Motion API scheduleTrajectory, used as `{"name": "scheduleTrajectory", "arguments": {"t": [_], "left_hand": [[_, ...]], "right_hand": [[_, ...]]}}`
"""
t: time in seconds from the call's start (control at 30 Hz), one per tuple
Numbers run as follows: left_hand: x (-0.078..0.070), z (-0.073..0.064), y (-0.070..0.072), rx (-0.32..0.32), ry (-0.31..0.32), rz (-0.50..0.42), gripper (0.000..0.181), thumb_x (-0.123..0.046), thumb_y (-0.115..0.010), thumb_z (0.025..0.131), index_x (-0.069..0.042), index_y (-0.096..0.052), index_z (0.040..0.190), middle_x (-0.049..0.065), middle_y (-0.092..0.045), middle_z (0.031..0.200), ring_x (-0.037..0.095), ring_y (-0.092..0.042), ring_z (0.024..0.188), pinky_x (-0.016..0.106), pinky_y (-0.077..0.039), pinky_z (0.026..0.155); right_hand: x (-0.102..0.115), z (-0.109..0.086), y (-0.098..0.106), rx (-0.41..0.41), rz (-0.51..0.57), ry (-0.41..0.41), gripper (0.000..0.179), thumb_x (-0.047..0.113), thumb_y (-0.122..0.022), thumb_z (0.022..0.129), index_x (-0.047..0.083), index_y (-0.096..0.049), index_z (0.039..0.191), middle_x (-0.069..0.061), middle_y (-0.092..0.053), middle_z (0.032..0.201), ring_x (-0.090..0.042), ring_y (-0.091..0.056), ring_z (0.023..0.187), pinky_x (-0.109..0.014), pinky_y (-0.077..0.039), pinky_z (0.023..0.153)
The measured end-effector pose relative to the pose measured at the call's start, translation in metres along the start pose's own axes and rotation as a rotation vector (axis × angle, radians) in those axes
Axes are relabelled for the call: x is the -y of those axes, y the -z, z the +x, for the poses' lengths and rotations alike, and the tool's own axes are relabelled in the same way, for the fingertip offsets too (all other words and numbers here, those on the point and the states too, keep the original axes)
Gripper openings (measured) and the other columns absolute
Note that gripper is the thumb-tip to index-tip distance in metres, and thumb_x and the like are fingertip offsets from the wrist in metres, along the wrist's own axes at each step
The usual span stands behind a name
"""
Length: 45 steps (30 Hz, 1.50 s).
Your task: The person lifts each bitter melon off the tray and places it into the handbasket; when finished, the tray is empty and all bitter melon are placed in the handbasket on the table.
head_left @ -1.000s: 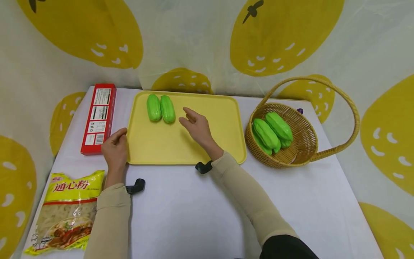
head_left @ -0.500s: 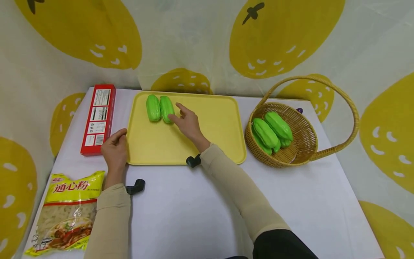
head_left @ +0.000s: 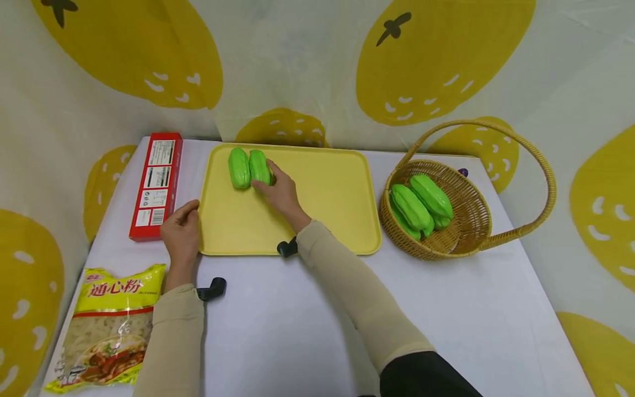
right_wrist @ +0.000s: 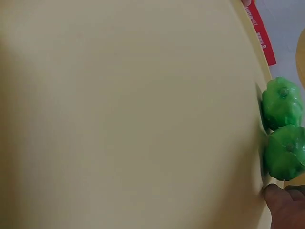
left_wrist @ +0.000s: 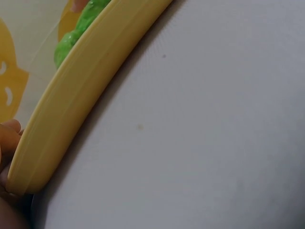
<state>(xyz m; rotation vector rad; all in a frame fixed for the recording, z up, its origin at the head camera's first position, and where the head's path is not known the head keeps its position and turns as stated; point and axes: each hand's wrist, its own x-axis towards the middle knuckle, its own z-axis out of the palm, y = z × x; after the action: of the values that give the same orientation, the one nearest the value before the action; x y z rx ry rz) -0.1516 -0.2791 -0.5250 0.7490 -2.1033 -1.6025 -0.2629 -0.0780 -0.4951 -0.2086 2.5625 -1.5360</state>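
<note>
Two glossy green ribbed vegetables, long and pepper-like, lie side by side at the back left of the yellow tray: the left one and the right one. My right hand is at the right vegetable, its thumb over the near end and a finger along the right side. In the right wrist view, the thumb is close beside the lower vegetable. At the tray's left rim, my left hand holds the edge with curled fingers. Part of its grip is hidden in the left wrist view.
A wicker basket with a tall handle stands on the right, with several similar green vegetables inside. A small purple object is behind it. To the left are a red box and a yellow pasta bag on the white-covered table.
My right hand has moved left across the tray to the right green vegetable. My left hand has stayed at the tray's rim. The view has shifted slightly.
</note>
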Motion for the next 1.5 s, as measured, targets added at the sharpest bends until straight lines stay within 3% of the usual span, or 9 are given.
{"name": "scheduleTrajectory", "arguments": {"t": [0.27, 0.5, 0.83, 1.07, 1.5], "left_hand": [[0.002, -0.003, 0.000, 0.002, -0.014, -0.015, 0.027, -0.017, -0.059, 0.103, -0.010, -0.075, 0.123, 0.011, -0.073, 0.127, 0.001, -0.061, 0.105, 0.012, -0.050, 0.093], [0.003, 0.000, 0.000, -0.004, -0.034, -0.019, 0.026, -0.016, -0.060, 0.102, -0.009, -0.075, 0.122, 0.012, -0.073, 0.126, -0.001, -0.062, 0.103, 0.010, -0.050, 0.091], [0.002, -0.001, 0.001, -0.008, -0.032, -0.001, 0.027, -0.019, -0.059, 0.103, -0.012, -0.075, 0.123, 0.009, -0.073, 0.128, -0.001, -0.061, 0.106, 0.013, -0.050, 0.095], [0.003, 0.000, 0.000, -0.005, -0.040, 0.000, 0.027, -0.017, -0.060, 0.102, -0.010, -0.076, 0.122, 0.011, -0.074, 0.126, -0.003, -0.060, 0.102, 0.011, -0.048, 0.090], [0.003, -0.001, 0.000, -0.013, -0.039, -0.011, 0.027, -0.018, -0.060, 0.102, -0.009, -0.076, 0.122, 0.012, -0.074, 0.126, -0.004, -0.060, 0.100, 0.010, -0.048, 0.088]], "right_hand": [[0.002, 0.001, -0.007, 0.078, -0.084, 0.023, 0.077, 0.032, -0.070, 0.097, 0.021, -0.031, 0.162, -0.016, -0.025, 0.169, -0.031, -0.035, 0.152, -0.039, -0.035, 0.123], [0.002, 0.002, -0.008, 0.028, -0.086, 0.045, 0.071, 0.022, -0.070, 0.097, 0.017, -0.037, 0.159, -0.017, -0.031, 0.165, -0.029, -0.034, 0.153, -0.037, -0.033, 0.124], [0.000, -0.002, 0.000, 0.005, -0.067, 0.035, 0.069, 0.023, -0.070, 0.097, 0.019, -0.039, 0.158, -0.013, -0.037, 0.164, -0.027, -0.041, 0.149, -0.035, -0.039, 0.120], [0.004, -0.008, 0.006, 0.039, -0.021, 0.011, 0.069, 0.025, -0.069, 0.098, 0.020, -0.037, 0.159, -0.009, -0.036, 0.165, -0.026, -0.037, 0.152, -0.036, -0.036, 0.122], [0.020, -0.021, 0.013, 0.112, -0.014, 0.064, 0.069, 0.029, -0.069, 0.098, 0.023, -0.037, 0.159, -0.004, -0.039, 0.164, -0.021, -0.038, 0.151, -0.031, -0.035, 0.122]]}}
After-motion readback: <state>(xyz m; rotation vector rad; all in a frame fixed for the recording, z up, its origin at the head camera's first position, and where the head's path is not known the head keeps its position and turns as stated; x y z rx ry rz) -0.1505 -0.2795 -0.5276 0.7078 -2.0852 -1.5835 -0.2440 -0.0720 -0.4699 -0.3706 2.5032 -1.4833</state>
